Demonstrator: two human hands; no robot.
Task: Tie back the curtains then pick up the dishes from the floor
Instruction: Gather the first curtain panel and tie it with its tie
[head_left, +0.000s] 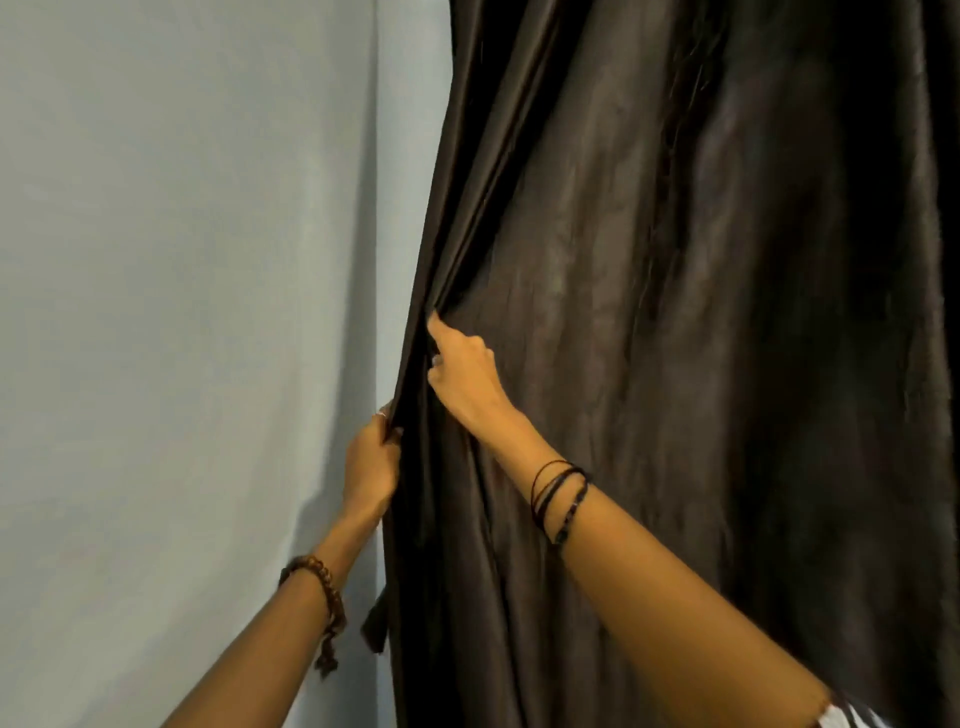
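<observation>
A dark brown, shiny curtain (701, 312) hangs over the right half of the view, its left edge gathered into folds. My left hand (370, 462) grips that left edge from the wall side, fingers curled around the fabric. Just above it, my right hand (462, 371) pinches folds of the curtain from the front. A short dark strip of cloth (375, 626), perhaps a tie-back, dangles below my left hand beside the curtain edge. No dishes or floor are in view.
A pale blue-grey wall (182, 312) fills the left half, meeting a corner close to the curtain edge. A wooden bead bracelet (324, 582) sits on my left wrist and dark cords (561, 499) on my right.
</observation>
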